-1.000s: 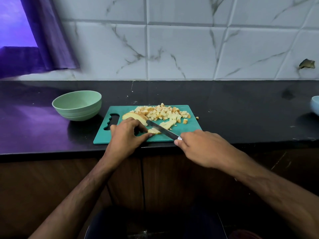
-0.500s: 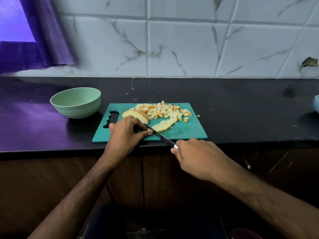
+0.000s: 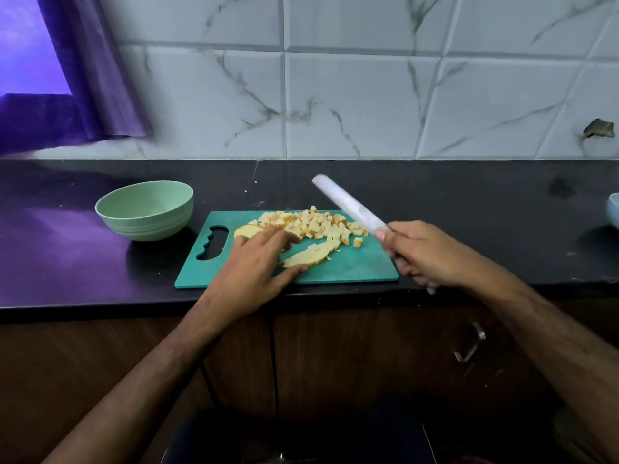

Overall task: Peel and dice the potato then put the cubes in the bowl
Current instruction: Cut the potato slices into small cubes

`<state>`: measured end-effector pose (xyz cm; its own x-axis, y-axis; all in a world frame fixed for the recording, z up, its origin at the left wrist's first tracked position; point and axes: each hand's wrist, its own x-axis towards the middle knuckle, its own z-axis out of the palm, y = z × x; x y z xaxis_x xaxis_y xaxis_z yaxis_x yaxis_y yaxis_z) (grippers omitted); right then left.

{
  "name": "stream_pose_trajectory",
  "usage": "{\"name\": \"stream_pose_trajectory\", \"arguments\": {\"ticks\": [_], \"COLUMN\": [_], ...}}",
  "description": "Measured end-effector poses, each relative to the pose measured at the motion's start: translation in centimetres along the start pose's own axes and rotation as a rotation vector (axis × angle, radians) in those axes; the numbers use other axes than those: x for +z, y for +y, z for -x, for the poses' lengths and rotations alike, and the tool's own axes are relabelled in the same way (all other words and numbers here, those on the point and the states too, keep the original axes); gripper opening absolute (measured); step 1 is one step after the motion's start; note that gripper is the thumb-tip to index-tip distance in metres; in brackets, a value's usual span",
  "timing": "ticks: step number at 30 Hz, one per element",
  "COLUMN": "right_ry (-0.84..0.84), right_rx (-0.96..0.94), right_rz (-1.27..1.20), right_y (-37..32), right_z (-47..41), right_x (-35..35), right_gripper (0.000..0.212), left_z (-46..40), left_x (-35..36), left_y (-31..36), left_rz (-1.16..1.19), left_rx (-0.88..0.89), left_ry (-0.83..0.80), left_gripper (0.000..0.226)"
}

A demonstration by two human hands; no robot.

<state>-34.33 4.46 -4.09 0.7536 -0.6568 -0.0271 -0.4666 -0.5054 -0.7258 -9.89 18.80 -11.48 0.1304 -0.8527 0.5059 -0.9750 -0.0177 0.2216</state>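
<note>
- While holding the knife (image 3: 348, 204) lifted off the cutting board (image 3: 361, 269), with the blade pointing far and left above the cubes (image 3: 318, 226), keep the right hand (image 3: 425, 252) wrapped firmly round the handle, as now.
- Left hand (image 3: 254, 262): open, with straight fingers lying flat over the thick slice (image 3: 246, 231) at the left, and the thumb tip touching the long slice (image 3: 310, 254) in the middle of the board.
- For a good cut, probably best to lay one slice flat, curl the fingertips back from the blade, and only then lower the knife.
- Better to cut strips first, then across, matching the size of the heap.
- Cubes heaped on the far half of the board, none visible in the bowl (image 3: 147, 212); bowl standing on the counter (image 3: 469, 202), left of the board, near its handle hole.
- Near edge of the board almost level with the near edge of the counter: avoid dragging pieces nearward, or risk losing them to the floor.
- Free dark counter to the right and far of the board, enough for swinging the blade.
- Pale dish (image 3: 614, 209) at the right border, well apart.
</note>
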Motion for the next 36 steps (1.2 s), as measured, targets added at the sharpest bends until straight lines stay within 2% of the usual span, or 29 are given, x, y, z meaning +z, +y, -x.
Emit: {"name": "stream_pose_trajectory", "arguments": {"ticks": [3,7,10,14,20,26,33,36], "right_ry": [0.092,0.269,0.341,0.387,0.372,0.340,0.342,0.338], "right_rx": [-0.053,-0.120,-0.148,-0.162,-0.176,-0.198,-0.195,-0.197], "right_rz": [-0.233,-0.443,-0.498,-0.555,-0.591,-0.547,-0.536,-0.535], "right_y": [1.9,3.9,4.7,5.5,5.9,5.9,5.9,6.0], "right_z": [-1.9,-4.3,-5.6,-6.6,-7.1,-6.9,-6.9,-7.0], "right_x": [0.0,0.7,1.1,1.3,1.1,1.4,1.4,1.3], "right_gripper": [0.038,0.038,0.038,0.037,0.037,0.036,0.035,0.035], "left_z": [-2.6,-5.4,-6.1,-7.1,-8.2,-8.4,-8.7,-9.1], "left_x": [0.6,1.9,2.4,2.9,3.2,3.1,2.7,2.1], "left_y": [1.3,2.2,2.3,2.7,3.2,3.0,3.0,2.6], "left_rz": [-0.103,-0.296,-0.402,-0.507,-0.675,-0.515,-0.370,-0.283], "left_rx": [0.124,0.124,0.095,0.143,0.233,0.200,0.126,0.140], "left_ry": [-0.079,-0.210,-0.227,-0.260,-0.301,-0.370,-0.426,-0.380], "left_gripper": [0.059,0.064,0.059,0.054,0.042,0.041,0.022,0.020]}}
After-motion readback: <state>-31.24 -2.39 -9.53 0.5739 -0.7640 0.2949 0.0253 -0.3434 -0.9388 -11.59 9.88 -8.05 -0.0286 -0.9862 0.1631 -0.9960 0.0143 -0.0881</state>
